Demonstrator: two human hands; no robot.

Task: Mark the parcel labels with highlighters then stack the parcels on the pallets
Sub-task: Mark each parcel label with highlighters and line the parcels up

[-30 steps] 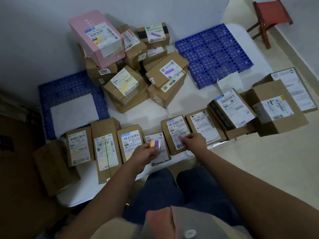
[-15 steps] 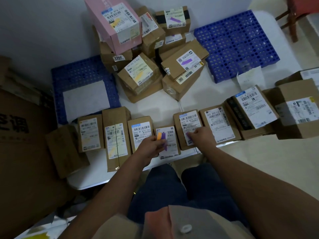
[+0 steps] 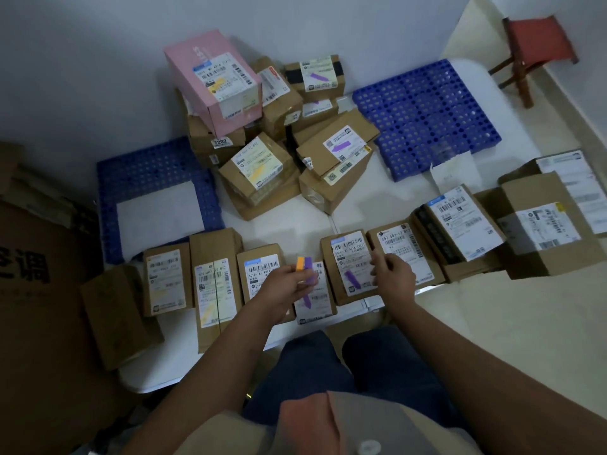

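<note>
Head view: left hand [image 3: 289,284] pinches orange and purple highlighters [image 3: 304,264] over the near-edge row of parcels. Right hand [image 3: 392,274], fingers curled, rests on a purple-marked parcel [image 3: 351,267]; whether it grips a pen cannot be told. Advice: steady each box, stroke across the label [image 3: 353,257], avoid barcodes. Blue pallet [image 3: 427,119] sits at the far right.

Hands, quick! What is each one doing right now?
Left hand: holds the orange and purple highlighters.
Right hand: fingers curled, touching a parcel; whether it grips anything cannot be told.
</note>
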